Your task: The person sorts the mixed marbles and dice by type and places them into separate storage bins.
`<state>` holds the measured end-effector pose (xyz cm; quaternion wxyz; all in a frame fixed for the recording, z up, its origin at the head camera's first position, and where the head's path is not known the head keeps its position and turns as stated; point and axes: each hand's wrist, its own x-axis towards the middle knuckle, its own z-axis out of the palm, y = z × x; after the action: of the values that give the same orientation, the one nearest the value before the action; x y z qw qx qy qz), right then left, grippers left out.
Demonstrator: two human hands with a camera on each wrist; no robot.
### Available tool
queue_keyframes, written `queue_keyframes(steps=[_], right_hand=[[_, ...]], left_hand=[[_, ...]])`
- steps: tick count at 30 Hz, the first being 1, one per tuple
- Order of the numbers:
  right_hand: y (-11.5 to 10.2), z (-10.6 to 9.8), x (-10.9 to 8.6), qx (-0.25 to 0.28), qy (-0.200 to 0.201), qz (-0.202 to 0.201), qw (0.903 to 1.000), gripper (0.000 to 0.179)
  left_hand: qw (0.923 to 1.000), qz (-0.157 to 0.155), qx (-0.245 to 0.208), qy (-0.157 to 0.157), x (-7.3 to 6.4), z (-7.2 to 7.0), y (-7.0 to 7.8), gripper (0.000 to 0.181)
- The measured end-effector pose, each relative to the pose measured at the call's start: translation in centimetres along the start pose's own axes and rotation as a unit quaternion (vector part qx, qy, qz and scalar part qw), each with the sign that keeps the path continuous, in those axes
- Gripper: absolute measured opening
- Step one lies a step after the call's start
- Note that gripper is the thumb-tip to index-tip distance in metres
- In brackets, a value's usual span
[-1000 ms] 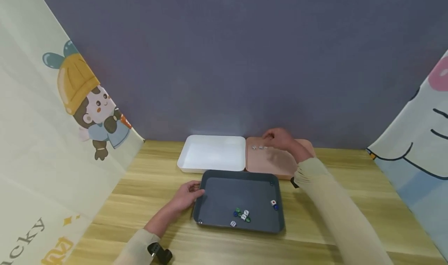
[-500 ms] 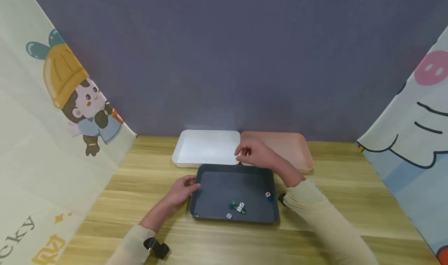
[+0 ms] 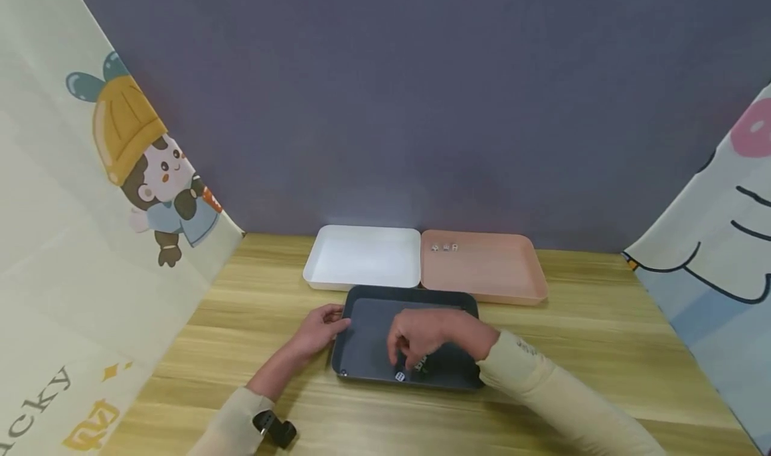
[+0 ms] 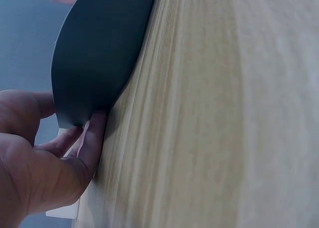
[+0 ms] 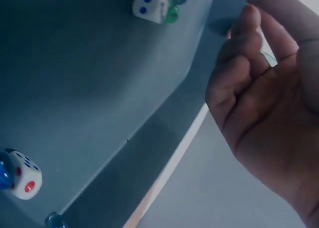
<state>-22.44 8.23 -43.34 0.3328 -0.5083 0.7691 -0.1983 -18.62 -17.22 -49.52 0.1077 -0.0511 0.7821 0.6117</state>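
My left hand (image 3: pixel 319 329) holds the left edge of the dark grey tray (image 3: pixel 370 329), thumb over the rim (image 4: pixel 59 63) and fingers against the outer wall. My right hand (image 3: pixel 421 332) is over the tray's near part, fingers bent down, tips close to a white die (image 3: pixel 400 376). I see nothing in its grasp. The right wrist view shows a white die with blue pips (image 5: pixel 149 8) beside a green glass bead (image 5: pixel 172 15), and a die with a red pip (image 5: pixel 26 177) against a blue bead (image 5: pixel 5 171). The hand partly hides the cluster in the head view.
Behind the dark tray stand a white tray (image 3: pixel 364 258) and a pink tray (image 3: pixel 488 268), side by side. Three small dice (image 3: pixel 446 248) lie in a row at the pink tray's back left. A small bead (image 3: pixel 344 373) sits in the dark tray's near left corner.
My right hand has come from above the pink tray, past its left side, toward me and down over the dark tray. The left hand keeps its hold on the tray edge.
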Motion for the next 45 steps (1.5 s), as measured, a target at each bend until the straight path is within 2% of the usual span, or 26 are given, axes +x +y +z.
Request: queue_keyframes(steps=[7,13,19,25,36,45], right_hand=[[-0.3,0.9,0.3,-0.049,-0.018,0.021,0.9984,0.02],[-0.4,1.3,0.8,-0.087,-0.028,0.022,0.9956,0.019],[-0.3,1.6,1.5,-0.1,-0.046,0.029,0.9935,0.018],[0.1,1.4,2.3,-0.121,-0.06,0.032,0.9904,0.016],[1.2,1.8,3.2,-0.085,-0.082,0.02,0.9928,0.016],[1.4,1.0,2.4,-0.017,-0.055,0.005,0.9983,0.018]], left_hand=[[1.0,-0.003,0.005,-0.001,0.3,0.2,-0.5,0.041],[0.9998,-0.006,0.015,0.012,0.1,0.1,-0.5,0.041],[1.0,0.002,0.005,0.005,-0.2,0.0,-0.6,0.043],[0.9999,0.012,0.007,0.006,0.3,-0.1,-0.8,0.044],[0.9998,0.002,0.013,0.012,0.2,0.3,-0.8,0.044],[1.0,-0.006,-0.003,0.006,0.3,0.2,-0.6,0.043]])
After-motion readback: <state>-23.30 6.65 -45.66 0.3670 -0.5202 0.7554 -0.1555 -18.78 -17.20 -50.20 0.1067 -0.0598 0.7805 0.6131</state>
